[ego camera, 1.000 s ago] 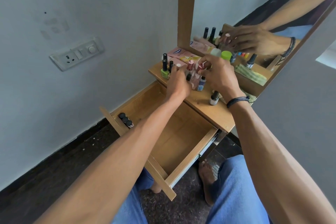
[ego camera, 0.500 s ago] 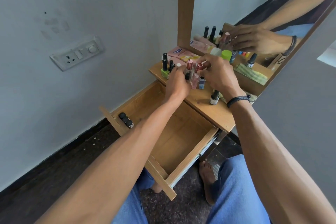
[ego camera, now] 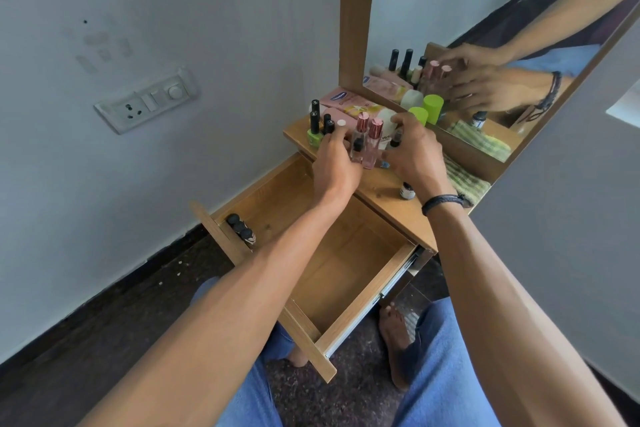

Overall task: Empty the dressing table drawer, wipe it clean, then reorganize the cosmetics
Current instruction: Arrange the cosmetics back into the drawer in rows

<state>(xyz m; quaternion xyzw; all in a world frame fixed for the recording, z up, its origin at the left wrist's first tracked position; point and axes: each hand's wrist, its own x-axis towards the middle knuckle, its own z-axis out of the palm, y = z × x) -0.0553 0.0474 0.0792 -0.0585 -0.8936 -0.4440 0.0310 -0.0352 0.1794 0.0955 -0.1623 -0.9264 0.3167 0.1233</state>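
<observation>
1. Two clear bottles, pink caps, stand upright on the tabletop just behind the open drawer; between my hands.
2. My left hand: fingers curled against the nearer one; whether it grips, I cannot tell.
3. My right hand: pinches a small dark-capped bottle.

Bottles on tabletop, behind open drawer.

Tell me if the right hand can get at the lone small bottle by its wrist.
Probably yes: the small bottle stands alone on the tabletop beside the right hand, nothing covering it; the fingers are among the perfume bottles.
</observation>
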